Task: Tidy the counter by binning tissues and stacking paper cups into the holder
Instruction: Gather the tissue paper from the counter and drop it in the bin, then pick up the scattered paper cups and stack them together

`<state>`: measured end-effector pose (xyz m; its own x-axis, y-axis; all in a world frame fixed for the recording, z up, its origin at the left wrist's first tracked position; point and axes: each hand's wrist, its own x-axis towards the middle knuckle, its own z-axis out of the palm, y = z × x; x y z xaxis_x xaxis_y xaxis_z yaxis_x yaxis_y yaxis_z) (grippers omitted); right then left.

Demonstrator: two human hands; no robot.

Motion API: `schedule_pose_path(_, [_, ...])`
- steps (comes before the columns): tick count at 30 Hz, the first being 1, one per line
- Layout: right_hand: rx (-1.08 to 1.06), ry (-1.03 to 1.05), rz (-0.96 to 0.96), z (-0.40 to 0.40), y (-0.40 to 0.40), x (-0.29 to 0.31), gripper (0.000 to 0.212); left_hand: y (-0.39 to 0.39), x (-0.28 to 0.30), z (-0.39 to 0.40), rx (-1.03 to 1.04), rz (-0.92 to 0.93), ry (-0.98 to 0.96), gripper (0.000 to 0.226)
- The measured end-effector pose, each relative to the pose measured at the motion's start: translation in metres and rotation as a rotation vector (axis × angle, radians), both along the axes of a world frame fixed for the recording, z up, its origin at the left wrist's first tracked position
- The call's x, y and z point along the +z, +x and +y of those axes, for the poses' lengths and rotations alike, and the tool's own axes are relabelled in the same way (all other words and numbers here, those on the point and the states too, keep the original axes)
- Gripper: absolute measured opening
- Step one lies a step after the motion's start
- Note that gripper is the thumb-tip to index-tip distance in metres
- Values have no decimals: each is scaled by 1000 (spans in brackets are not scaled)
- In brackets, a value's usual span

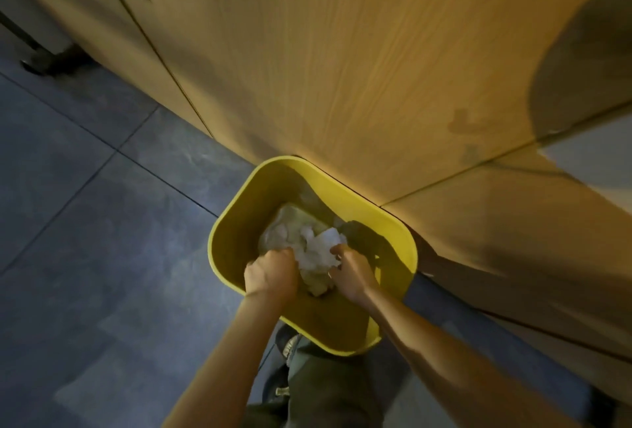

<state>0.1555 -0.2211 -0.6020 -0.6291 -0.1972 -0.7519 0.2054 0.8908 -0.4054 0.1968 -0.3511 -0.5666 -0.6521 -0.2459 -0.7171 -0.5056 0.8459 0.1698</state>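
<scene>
A yellow bin [236, 222] stands on the floor against the wooden cabinet front. Crumpled white tissues [319, 250] lie bunched inside it, over other pale waste. Both my hands reach down into the bin's mouth. My left hand [270, 272] is curled closed at the left edge of the tissue wad. My right hand [352, 268] has its fingers bent on the wad's right side, touching it. No paper cups or cup holder are in view.
Wooden cabinet fronts [342, 68] rise right behind the bin. Grey floor tiles [85, 222] spread to the left. My leg and shoe [290, 345] are just below the bin. A dark object's base [44, 62] stands at the far left.
</scene>
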Motion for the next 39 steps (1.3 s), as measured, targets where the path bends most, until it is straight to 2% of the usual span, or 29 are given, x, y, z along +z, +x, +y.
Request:
schedule_pose_path(5, [22, -59, 168, 10, 0, 64, 19, 10, 59, 7, 54, 145, 52, 19])
schedule_pose_path(12, [-65, -143, 496, 18, 3, 213, 12, 5, 197, 8, 167, 345, 90, 27])
schedule_pose_path(18, [-262, -413, 713, 41, 2, 358, 10, -15, 331, 38, 8, 549, 173, 26])
schedule_pose_path(23, [-559, -482, 853, 92, -12, 445, 13, -46, 426, 85, -102, 790, 348, 17])
schedule_pose_path(26, [-709, -490, 955, 137, -27, 480, 13, -66, 466, 128, -179, 885, 430, 12])
schedule_pose_path(29, [-817, -435, 1014, 190, -40, 505, 18, -79, 492, 177, -287, 918, 494, 18])
schedule_pose_path(33, [-988, -364, 1000, 260, -50, 523, 32, -98, 507, 233, -347, 895, 558, 15])
schedule_pose_path(36, [-1057, -310, 935, 307, -57, 527, 25, -118, 506, 267, -290, 853, 516, 22])
schedule_pose_path(39, [-1227, -408, 778, 338, -68, 518, 26, -141, 499, 292, -91, 745, 466, 37])
